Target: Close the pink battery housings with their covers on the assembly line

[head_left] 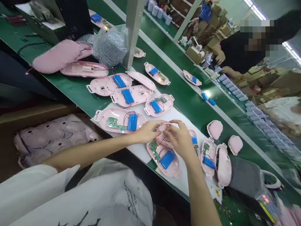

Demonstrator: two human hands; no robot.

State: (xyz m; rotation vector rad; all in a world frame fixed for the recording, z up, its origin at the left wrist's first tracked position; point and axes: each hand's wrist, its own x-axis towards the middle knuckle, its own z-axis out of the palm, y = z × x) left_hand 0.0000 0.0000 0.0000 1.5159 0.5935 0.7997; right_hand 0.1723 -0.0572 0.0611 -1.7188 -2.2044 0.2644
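Observation:
My left hand (148, 131) and my right hand (181, 138) both grip a small pink plastic shell (162, 138), one from each side, fingers closed on its rim. Just below it, an open pink housing half (174, 171) lies on white paper, with a blue battery pack (167, 159) and a green circuit board (154, 151) inside. Red wires run between the shell and this housing. Left of my hands rests another housing half (105, 114) with a board and a blue battery. My fingers partly hide the shell.
More pink housings (135, 95) with batteries lie beyond. A bubble-wrapped bundle (111, 45) sits by a metal post (134, 31). At right are closed housings (224, 166) and a dark machine (245, 175). A box of pink shells (54, 135) stands lower left. A co-worker (244, 50) works across the line.

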